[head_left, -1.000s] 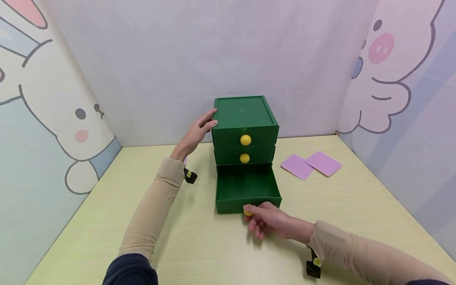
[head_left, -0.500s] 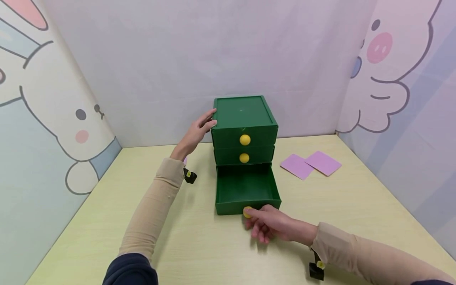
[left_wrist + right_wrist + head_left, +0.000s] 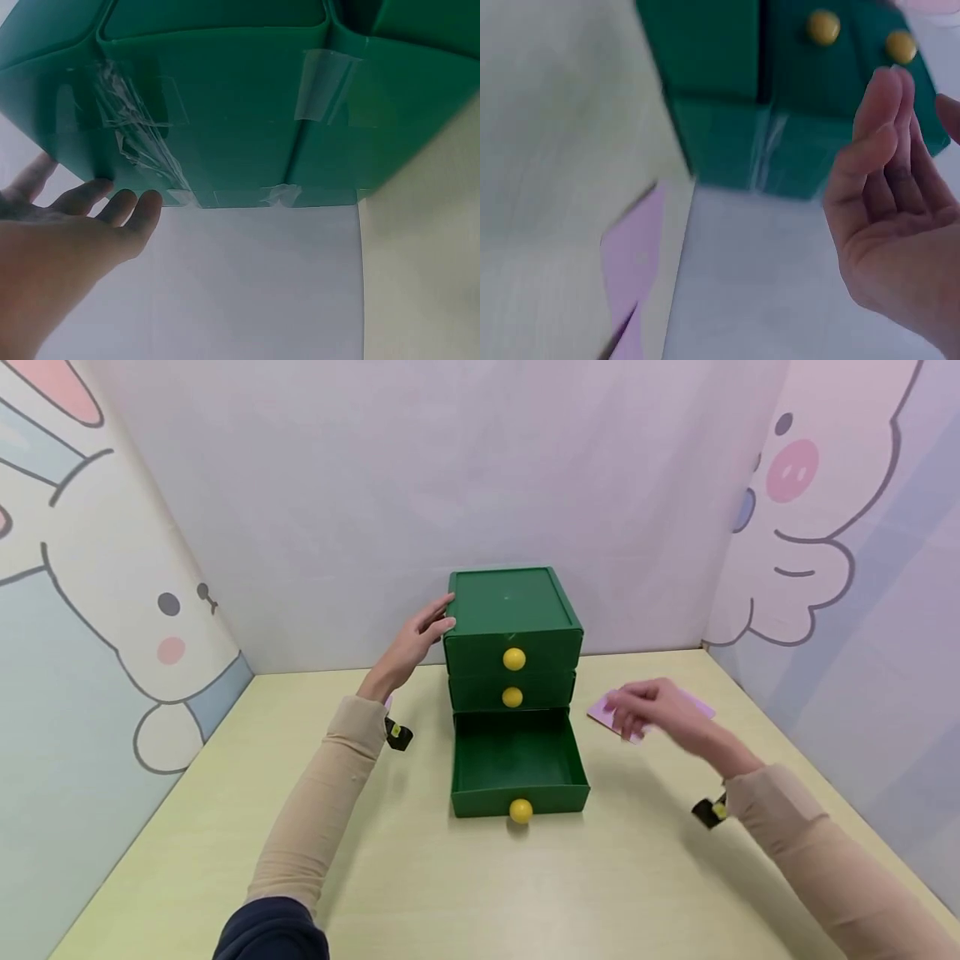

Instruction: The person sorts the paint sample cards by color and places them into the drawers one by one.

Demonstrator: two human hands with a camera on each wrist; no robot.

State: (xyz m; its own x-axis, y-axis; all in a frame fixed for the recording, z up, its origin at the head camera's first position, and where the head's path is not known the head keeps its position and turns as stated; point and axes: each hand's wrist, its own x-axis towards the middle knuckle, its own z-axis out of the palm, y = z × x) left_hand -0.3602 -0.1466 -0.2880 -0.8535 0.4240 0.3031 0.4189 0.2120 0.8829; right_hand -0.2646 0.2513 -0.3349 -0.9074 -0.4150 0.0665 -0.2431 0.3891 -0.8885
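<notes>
A green drawer cabinet (image 3: 513, 602) with yellow knobs stands at the middle of the table. Its bottom drawer (image 3: 480, 802) is pulled out, and nothing lies in it; the two drawers above are closed. My left hand (image 3: 408, 647) rests against the cabinet's upper left side, fingers fairly straight. In the left wrist view its fingertips touch the taped side wall (image 3: 225, 120). Over the pink square cards (image 3: 602, 710) my right hand (image 3: 663, 714) hovers with loosely bent fingers, holding nothing. The right wrist view shows a pink card (image 3: 634, 247) on the table apart from that hand.
Behind the cabinet rises a pale cloth wall (image 3: 360, 510), with cartoon-printed panels at left and right. A sliver of something pink (image 3: 388, 702) shows beside the left wrist, mostly hidden. The pale wooden table (image 3: 420, 885) extends in front of the drawer.
My right hand has let go of the bottom drawer's knob and moved right and back over the pink cards. The drawer stays pulled out. My left hand keeps its place.
</notes>
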